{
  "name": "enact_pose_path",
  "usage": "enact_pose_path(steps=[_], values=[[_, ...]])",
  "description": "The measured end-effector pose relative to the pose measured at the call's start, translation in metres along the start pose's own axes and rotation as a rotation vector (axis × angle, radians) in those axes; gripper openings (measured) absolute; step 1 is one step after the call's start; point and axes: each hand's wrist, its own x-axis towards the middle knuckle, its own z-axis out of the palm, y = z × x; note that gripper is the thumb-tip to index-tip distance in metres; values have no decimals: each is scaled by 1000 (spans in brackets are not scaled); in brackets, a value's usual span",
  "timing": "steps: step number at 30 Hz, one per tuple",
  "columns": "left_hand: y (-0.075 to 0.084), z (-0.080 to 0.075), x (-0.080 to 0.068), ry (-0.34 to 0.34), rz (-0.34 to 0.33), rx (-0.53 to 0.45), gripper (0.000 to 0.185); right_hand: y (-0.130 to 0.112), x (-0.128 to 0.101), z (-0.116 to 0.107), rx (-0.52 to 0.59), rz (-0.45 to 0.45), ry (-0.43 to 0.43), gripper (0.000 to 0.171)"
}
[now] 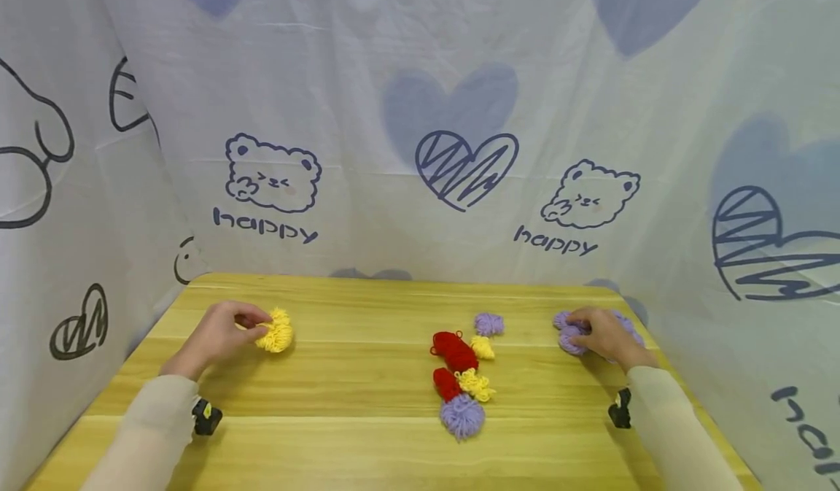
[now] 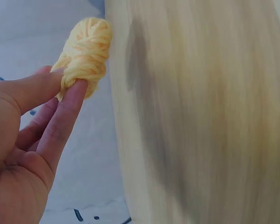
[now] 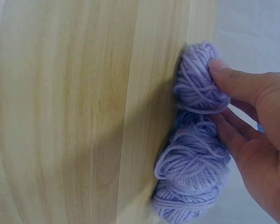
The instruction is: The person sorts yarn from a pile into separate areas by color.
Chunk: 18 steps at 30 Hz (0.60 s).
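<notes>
My left hand [image 1: 257,325] pinches a yellow yarn bundle [image 1: 276,330] between thumb and fingers at the left of the wooden table [image 1: 341,432]. The left wrist view shows those fingertips [image 2: 77,86] closed on the yellow yarn bundle [image 2: 85,53]. At the table's far right edge my right hand [image 1: 580,330] holds a cluster of purple yarn bundles [image 1: 566,334]. In the right wrist view, the thumb [image 3: 224,70] lies on the upper purple bundle [image 3: 196,79] and the fingers run beside the lower ones [image 3: 191,172].
A mixed heap lies mid-table: red yarn [image 1: 453,351], small yellow pieces [image 1: 476,384] and purple bundles [image 1: 462,416] [image 1: 488,323]. A printed white cloth [image 1: 420,148] walls the table at the back and on both sides.
</notes>
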Motion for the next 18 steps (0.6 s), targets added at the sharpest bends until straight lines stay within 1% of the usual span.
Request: enact_pose_path(steps=[2, 8, 13, 18], values=[[-4, -4, 1, -6, -12, 2, 13, -1, 1, 0, 10, 11, -5, 35], [-14, -11, 4, -12, -17, 15, 13, 0, 0, 0, 18, 16, -7, 35], [-24, -15, 5, -19, -19, 14, 14, 0, 0, 0, 5, 12, -2, 35], [-34, -18, 6, -8, -17, 18, 14, -1, 0, 1, 13, 23, -5, 35]])
